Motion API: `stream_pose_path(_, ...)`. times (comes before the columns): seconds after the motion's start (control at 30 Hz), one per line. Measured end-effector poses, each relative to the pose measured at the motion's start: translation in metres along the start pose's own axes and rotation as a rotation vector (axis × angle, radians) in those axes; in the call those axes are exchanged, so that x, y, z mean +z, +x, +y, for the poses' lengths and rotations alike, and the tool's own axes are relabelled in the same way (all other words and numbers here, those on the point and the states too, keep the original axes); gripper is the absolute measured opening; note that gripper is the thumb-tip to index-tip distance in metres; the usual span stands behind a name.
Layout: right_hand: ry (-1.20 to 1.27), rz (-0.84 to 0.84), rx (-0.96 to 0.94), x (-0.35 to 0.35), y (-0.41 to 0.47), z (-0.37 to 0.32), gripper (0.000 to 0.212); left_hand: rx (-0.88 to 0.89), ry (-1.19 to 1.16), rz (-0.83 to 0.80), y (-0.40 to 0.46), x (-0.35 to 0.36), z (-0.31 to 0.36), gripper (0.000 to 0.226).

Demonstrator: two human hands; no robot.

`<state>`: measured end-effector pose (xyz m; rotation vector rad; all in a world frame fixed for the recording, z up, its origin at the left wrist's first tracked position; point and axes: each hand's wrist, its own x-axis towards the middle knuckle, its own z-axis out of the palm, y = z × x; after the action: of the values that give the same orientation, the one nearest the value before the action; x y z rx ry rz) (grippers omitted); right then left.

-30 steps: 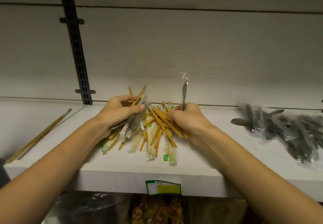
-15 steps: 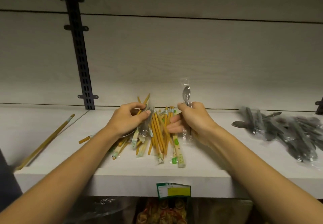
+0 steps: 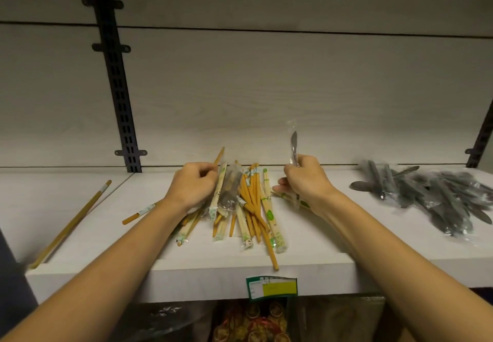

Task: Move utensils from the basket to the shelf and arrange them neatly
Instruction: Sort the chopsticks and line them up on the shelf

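left hand (image 3: 193,188) grip: closed on one chopstick (image 3: 219,156) | right hand (image 3: 306,181) grip: upright wrapped spoon (image 3: 294,145), probably | chopstick pile (image 3: 250,203) on shelf (image 3: 186,275) | risk: one chopstick overhangs the front edge, nudge drops it

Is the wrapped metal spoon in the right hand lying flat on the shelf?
No, the right hand holds the wrapped spoon upright above the shelf.

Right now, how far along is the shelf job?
Partway. Done: a pile of wrapped spoons lies on the shelf at right. In hand: the right hand holds one wrapped spoon upright, and the left hand grips chopsticks in a splayed pile. Left: straightening that pile and two strays at left. The basket is out of view.
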<state>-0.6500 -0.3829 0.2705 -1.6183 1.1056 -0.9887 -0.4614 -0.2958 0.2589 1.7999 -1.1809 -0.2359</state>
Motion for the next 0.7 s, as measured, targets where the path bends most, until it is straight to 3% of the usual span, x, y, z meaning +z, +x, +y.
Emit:
stream_pose_path(0.1, -0.099, 0.026, -0.088, 0.002, 0.001, 0.002, 0.053, 0.006, -0.001, 0.008, 0.002, -0.001, -0.003, 0.031)
stream_pose_path(0.2, -0.152, 0.033, -0.159, 0.002, 0.003, 0.005, 0.062, 0.023, 0.008, 0.024, 0.004, -0.001, -0.007, 0.031)
stream_pose_path(0.43, -0.157, -0.003, -0.245, 0.004, 0.001, 0.008, 0.048, -0.003, 0.028, 0.057, 0.007, -0.002, -0.014, 0.026)
stream_pose_path(0.7, -0.34, 0.006, -0.325, 0.003, -0.012, 0.008, 0.021, -0.039, -0.049, 0.028, -0.005, -0.008, -0.008, 0.02)
